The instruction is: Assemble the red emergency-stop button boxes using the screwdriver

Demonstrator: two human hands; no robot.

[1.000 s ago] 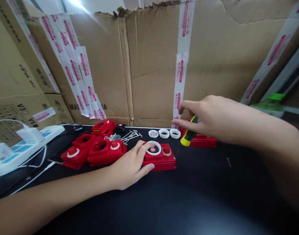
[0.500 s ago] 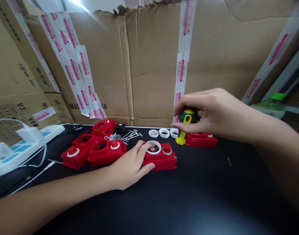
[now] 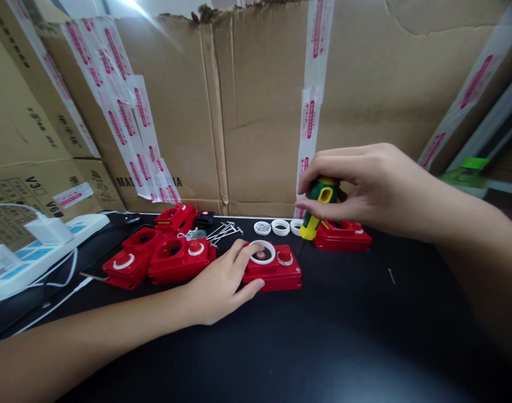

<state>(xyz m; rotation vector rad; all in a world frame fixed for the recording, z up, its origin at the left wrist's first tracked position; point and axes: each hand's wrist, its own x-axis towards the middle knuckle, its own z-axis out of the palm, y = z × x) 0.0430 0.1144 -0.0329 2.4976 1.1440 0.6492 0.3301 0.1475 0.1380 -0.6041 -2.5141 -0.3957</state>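
My left hand (image 3: 222,285) grips the left end of a red box (image 3: 276,275), thumb along its front and fingers over the top by a white ring (image 3: 272,254). A round red knob (image 3: 285,256) sits on the box's right part. My right hand (image 3: 360,184) is closed around a green and yellow screwdriver (image 3: 310,225), tilted with its shaft pointing down and left. The thin tip is near the box's far right corner; whether it touches is unclear. Another red box (image 3: 343,239) lies behind the screwdriver, partly covered by my right hand.
Several red boxes (image 3: 182,267) stand at the left, near long T-shaped metal pieces (image 3: 225,232). White rings (image 3: 280,227) and a small dish of screws (image 3: 262,228) lie behind. One loose screw (image 3: 391,276) is at right. A power strip (image 3: 50,252) and cardboard wall (image 3: 264,123) border the table.
The screwdriver has tilted, its handle leaning further right, and my right hand has shifted slightly right with it. My left hand keeps its place on the red box.
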